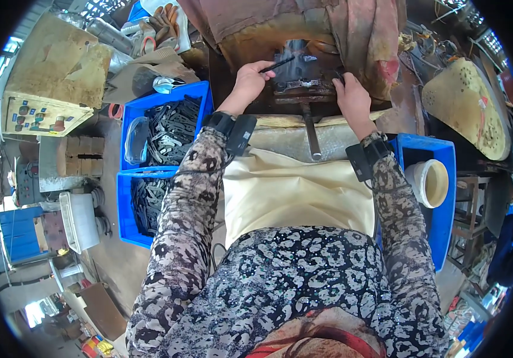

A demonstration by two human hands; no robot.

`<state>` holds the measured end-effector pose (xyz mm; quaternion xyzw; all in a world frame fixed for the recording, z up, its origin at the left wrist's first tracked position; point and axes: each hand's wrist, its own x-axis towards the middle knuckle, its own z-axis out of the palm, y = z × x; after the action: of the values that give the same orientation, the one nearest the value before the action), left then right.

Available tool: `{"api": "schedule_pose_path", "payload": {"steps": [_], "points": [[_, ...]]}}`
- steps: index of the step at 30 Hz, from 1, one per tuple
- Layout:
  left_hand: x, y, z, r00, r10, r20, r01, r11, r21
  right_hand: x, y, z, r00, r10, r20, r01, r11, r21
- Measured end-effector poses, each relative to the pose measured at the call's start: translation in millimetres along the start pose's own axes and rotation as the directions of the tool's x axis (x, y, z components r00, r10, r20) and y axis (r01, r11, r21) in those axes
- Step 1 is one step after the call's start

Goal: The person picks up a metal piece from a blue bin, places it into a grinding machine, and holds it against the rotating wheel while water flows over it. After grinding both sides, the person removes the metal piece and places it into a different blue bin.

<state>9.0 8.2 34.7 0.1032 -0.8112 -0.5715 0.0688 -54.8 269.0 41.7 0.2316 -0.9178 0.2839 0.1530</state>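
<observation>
One dark bar (279,63), clamped in fingers of left hand (249,83); likely stiff, fairly light, best held by near end. Cannot tell hold of curled right hand (355,100).

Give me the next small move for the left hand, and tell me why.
I'd probably have the left hand ease the dark strip slightly toward the pale, hazy patch ahead of it. The fingers grip one end, leaving the other end free, and that free tip points toward the patch; whether it touches anything there is unclear from this view.
</observation>
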Motion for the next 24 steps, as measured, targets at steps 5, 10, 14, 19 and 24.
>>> {"api": "schedule_pose_path", "payload": {"steps": [5,10,14,19,24], "points": [[13,-35,15,0.999,0.002,0.038,-0.010,0.980,0.201,-1,-5,0,1.000,0.029,0.010,-0.028,0.998,-0.053],[18,-42,19,0.975,0.132,0.178,-0.183,0.931,0.317,-4,-5,-2,0.998,0.057,0.036,-0.055,0.996,-0.063],[18,-36,22,0.945,0.141,0.294,-0.236,0.917,0.321,-7,-6,-4,1.000,0.025,0.006,-0.024,0.995,-0.099],[22,-45,16,0.905,0.214,0.367,-0.366,0.831,0.419,-4,-11,-4,0.997,0.057,0.044,-0.051,0.991,-0.126],[23,-46,10,0.887,0.232,0.401,-0.408,0.800,0.440,-2,-14,-3,0.989,0.112,0.092,-0.102,0.989,-0.111]]}}
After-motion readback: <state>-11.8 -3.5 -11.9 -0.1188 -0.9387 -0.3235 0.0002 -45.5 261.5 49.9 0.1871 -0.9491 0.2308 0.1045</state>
